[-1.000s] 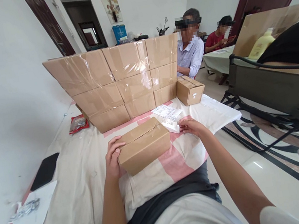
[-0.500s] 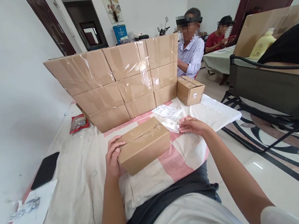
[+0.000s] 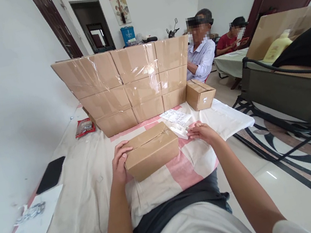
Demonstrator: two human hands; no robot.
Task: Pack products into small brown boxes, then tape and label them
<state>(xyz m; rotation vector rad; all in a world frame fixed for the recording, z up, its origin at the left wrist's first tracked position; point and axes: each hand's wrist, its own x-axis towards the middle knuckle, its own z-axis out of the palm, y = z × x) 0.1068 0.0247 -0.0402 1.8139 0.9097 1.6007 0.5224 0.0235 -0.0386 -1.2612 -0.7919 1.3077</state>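
A brown cardboard box (image 3: 152, 151) lies on the cloth-covered table (image 3: 88, 195) right in front of me. My left hand (image 3: 120, 163) grips its left end, fingers curled over the top edge. My right hand (image 3: 204, 131) rests on the cloth to the right of the box, its fingers pinched on the edge of a small white label (image 3: 179, 129). A sheet with handwritten lines (image 3: 175, 116) lies just behind the label.
A wall of taped cardboard boxes (image 3: 128, 81) stands across the table's far side, with a small box (image 3: 200, 94) at its right end. A red packet (image 3: 85, 127), a black phone (image 3: 50, 174) and white paper (image 3: 25, 229) lie left. Two people sit beyond. A black cart (image 3: 287, 86) stands right.
The hands and the box keep their places. Only my head has shifted slightly, so the scene sits a little further right in view.
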